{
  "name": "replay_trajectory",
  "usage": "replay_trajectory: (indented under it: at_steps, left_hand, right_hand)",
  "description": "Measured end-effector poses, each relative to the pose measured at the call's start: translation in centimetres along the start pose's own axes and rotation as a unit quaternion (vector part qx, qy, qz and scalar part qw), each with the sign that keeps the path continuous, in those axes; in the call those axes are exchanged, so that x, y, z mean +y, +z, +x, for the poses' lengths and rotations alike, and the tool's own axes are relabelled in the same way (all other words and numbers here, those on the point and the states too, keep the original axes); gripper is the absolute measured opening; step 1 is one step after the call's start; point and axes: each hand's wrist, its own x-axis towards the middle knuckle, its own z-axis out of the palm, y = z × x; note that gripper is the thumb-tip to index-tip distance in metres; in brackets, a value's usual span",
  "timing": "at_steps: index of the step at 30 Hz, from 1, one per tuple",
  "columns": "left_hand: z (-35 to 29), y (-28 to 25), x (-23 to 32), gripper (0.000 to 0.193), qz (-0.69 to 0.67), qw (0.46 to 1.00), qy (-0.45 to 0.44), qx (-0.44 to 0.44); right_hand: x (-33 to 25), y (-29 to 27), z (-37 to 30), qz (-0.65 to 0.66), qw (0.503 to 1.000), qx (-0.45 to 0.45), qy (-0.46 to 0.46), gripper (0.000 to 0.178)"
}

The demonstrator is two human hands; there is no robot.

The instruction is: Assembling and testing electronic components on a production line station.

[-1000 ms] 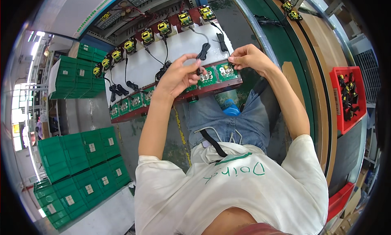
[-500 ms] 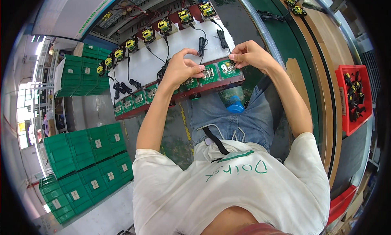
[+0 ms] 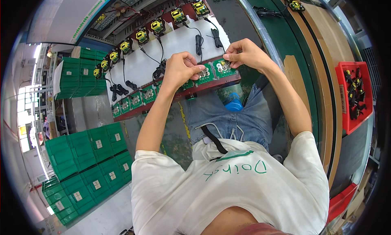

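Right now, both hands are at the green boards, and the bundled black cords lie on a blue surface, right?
The surface is white, not blue, as the head view shows. The rest is right: left hand and right hand are at the green boards, with bundled black cords on it.

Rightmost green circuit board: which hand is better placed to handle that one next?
Probably the right hand: its fingertips are at the rightmost board, while the left hand is at the neighbouring board.

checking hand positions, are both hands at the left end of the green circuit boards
No, the left hand and right hand are both toward the right end of the green circuit boards.
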Motion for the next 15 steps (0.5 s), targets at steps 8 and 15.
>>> replay_trajectory:
  at_steps: [8, 15]
  left_hand:
    - [-4.8, 1.7, -2.0, 0.025, 0.220, 0.921, 0.183, 0.265]
    - [-8.2, 1.3, -6.8, 0.021, 0.243, 0.899, 0.080, 0.356]
  right_hand:
    - [0.0, 0.5, -0.6, -0.071, 0.996, 0.054, 0.028, 0.016]
    - [-3.6, 3.5, -1.5, -0.210, 0.969, 0.118, -0.060, 0.018]
